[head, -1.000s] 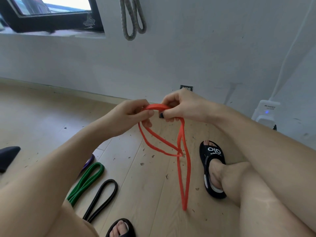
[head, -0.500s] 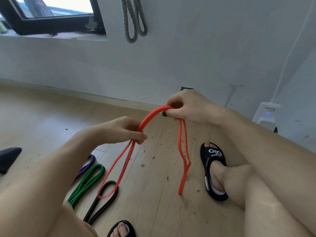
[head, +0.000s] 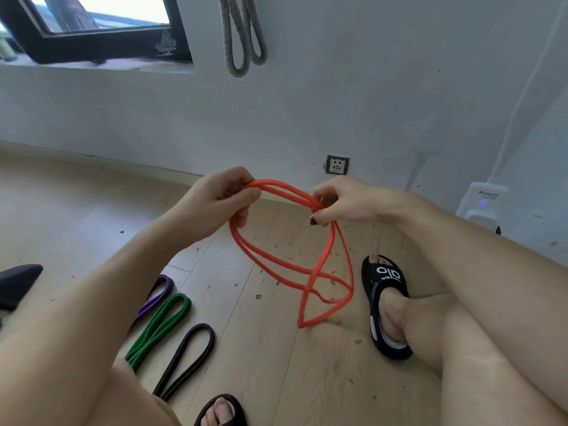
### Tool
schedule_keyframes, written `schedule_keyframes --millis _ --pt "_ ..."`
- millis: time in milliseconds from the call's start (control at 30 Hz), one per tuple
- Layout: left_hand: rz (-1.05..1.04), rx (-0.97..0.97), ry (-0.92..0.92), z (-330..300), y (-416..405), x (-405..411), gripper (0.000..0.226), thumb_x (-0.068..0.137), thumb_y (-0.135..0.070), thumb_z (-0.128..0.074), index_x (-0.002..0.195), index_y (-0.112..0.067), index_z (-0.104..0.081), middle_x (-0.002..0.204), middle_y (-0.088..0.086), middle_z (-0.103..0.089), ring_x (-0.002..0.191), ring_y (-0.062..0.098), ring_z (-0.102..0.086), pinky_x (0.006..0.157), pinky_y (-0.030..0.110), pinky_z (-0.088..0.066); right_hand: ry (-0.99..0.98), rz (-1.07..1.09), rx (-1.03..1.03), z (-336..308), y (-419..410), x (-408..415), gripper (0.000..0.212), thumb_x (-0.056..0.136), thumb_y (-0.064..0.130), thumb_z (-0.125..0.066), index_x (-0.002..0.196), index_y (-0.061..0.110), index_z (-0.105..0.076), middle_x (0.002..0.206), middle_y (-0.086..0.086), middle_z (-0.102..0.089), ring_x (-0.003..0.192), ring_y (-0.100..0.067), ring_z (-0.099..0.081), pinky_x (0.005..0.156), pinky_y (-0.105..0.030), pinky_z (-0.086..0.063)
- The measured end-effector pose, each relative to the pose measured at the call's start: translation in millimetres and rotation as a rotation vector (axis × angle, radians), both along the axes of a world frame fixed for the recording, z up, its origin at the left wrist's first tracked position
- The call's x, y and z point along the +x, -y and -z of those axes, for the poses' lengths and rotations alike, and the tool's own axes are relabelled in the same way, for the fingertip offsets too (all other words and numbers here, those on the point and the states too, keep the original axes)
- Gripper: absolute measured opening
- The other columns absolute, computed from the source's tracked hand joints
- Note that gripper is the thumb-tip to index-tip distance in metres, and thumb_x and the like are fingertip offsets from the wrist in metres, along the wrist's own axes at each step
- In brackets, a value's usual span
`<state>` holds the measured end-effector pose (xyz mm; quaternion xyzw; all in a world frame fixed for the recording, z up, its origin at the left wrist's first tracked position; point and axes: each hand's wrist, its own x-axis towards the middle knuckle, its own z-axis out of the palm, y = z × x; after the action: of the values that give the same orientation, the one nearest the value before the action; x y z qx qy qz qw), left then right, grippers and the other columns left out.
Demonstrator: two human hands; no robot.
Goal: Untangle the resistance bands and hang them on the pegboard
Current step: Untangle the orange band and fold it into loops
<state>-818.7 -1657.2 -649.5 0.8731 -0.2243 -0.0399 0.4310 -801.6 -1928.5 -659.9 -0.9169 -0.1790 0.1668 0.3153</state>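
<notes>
Our left hand [head: 215,199] has risen level with our right hand [head: 341,204] since before. Both grips pinch the orange resistance band [head: 307,272], spread apart to expose its crossed strands.

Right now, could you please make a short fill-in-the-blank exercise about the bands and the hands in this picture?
1. Both hands, left hand and right hand, hold the ____ band.
2. On the floor, the green band lies between the purple band and the ____ band.
3. The grey band hangs on the ____.

Missing words: red; black; wall
</notes>
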Motion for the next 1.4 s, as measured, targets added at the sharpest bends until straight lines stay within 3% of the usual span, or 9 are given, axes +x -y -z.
schedule_keyframes --millis 133,233,333,467,633,767,967,1200,1400 --pt "0.015 0.107 -0.106 5 -14 6 0.014 0.102 -0.016 -0.056 0.091 -0.015 -0.064 0.073 0.002 -0.065 0.067 0.019 -0.064 0.073 0.04 -0.057 0.001 0.006 0.188 -14 -3 -7 0.017 0.091 0.026 -0.075 0.088 0.012 -0.065 0.08 -0.002 -0.071 0.074 -0.011 -0.071 0.073 -0.031 -0.052" --pt "0.094 0.214 -0.18 8 -10 4 0.012 0.093 -0.026 -0.063 0.091 -0.015 -0.066 0.081 0.004 -0.069 0.077 0.018 -0.07 0.084 0.044 -0.06 0.015 -0.006 0.366 -28 -11 -15 0.019 0.091 0.022 -0.075 0.084 0.01 -0.062 0.068 -0.004 -0.062 0.064 -0.02 -0.065 0.072 -0.036 -0.059" --pt "0.146 0.155 -0.194 8 4 -2 0.017 0.092 -0.028 -0.066 0.098 -0.012 -0.064 0.089 0.007 -0.07 0.087 0.02 -0.074 0.09 0.048 -0.06 0.005 -0.011 0.444 -36 -18 -19 0.021 0.093 0.02 -0.073 0.083 0.009 -0.058 0.06 0.003 -0.05 0.056 -0.015 -0.048 0.06 -0.031 -0.049" --pt "0.133 0.02 -0.101 3 22 -8 0.013 0.102 -0.024 -0.058 0.106 -0.012 -0.062 0.091 0.006 -0.072 0.09 0.019 -0.076 0.093 0.048 -0.059 -0.021 -0.01 0.452 -39 -25 -22 0.022 0.096 0.026 -0.069 0.086 0.009 -0.059 0.066 -0.002 -0.046 0.059 -0.016 -0.041 0.063 -0.038 -0.04" --pt "0.103 -0.043 -0.089 0 29 -11 0.011 0.104 -0.013 -0.055 0.096 -0.008 -0.06 0.076 0.005 -0.072 0.08 0.024 -0.076 0.087 0.052 -0.06 -0.039 0.021 0.52 -42 -30 -23 0.029 0.098 0.032 -0.066 0.078 0.013 -0.058 0.064 0.003 -0.047 0.057 -0.012 -0.039 0.057 -0.031 -0.038" --pt "0.113 0.006 -0.08 0 27 -10 0.011 0.103 -0.015 -0.057 0.098 -0.007 -0.063 0.082 0.007 -0.075 0.079 0.023 -0.076 0.082 0.048 -0.063 -0.014 0.064 0.488 -41 -35 -26 0.035 0.1 0.04 -0.062 0.077 0.014 -0.061 0.063 0.006 -0.049 0.056 -0.012 -0.042 0.058 -0.031 -0.04" --pt "0.117 0.021 -0.038 1 28 -8 0.012 0.103 -0.018 -0.057 0.101 -0.008 -0.065 0.083 0.003 -0.075 0.074 0.022 -0.072 0.079 0.042 -0.062 0.01 0.116 0.512 -43 -35 -24 0.035 0.099 0.033 -0.065 0.071 0.013 -0.061 0.056 0.006 -0.049 0.052 -0.013 -0.048 0.059 -0.031 -0.045" --pt "0.077 0.018 -0.048 1 32 -8 0.016 0.103 -0.023 -0.054 0.098 -0.012 -0.065 0.075 -0.001 -0.073 0.055 0.011 -0.052 0.058 0.031 -0.048 -0.049 0.137 0.574 -47 -36 -24 0.034 0.098 0.028 -0.065 0.071 0.009 -0.057 0.053 0.003 -0.037 0.047 -0.013 -0.027 0.047 -0.026 -0.025" --pt "0.057 0.027 -0.004 0 29 -7 0.016 0.102 -0.024 -0.056 0.098 -0.014 -0.068 0.073 -0.002 -0.073 0.053 0.009 -0.051 0.056 0.026 -0.046 -0.029 0.162 0.535 -47 -36 -22 0.035 0.096 0.03 -0.068 0.07 0.009 -0.059 0.054 0.002 -0.04 0.045 -0.013 -0.028 0.044 -0.026 -0.023"
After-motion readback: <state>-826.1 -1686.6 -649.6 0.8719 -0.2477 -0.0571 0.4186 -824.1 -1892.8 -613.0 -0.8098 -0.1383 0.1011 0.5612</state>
